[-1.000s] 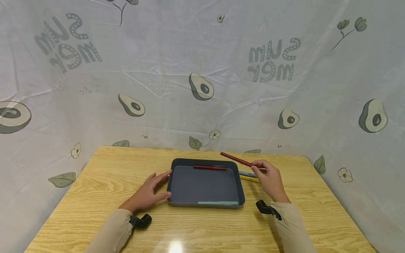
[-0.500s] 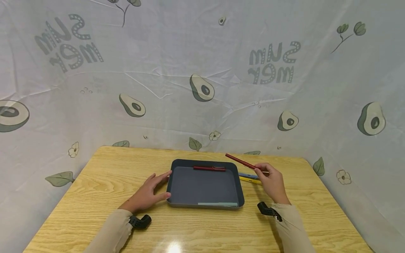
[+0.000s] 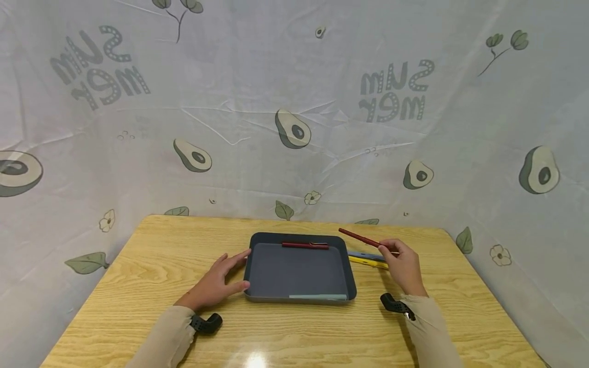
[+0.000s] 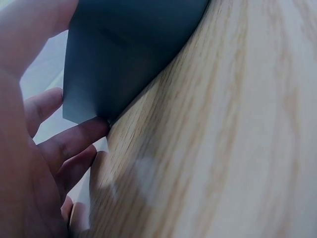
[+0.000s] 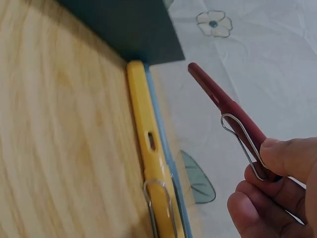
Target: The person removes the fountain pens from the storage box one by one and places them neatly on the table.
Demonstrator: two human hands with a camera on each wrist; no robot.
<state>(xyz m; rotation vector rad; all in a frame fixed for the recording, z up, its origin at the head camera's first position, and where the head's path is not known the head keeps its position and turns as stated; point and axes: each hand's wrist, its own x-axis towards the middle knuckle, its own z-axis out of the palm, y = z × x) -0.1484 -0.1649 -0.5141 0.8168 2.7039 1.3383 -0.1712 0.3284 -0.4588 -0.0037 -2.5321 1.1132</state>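
Red pen [image 3: 360, 237] juts leftward from right grip [image 3: 405, 265].

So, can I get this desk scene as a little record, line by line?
Left hand: spread, touching the left rim of a dark gray tray
Right hand: pinches a dark red pen near its clip
In tray: second dark red pen, far side; pale teal pen, near side
Right of tray: yellow pen, blue pen, side by side
Backdrop: avocado-print cloth
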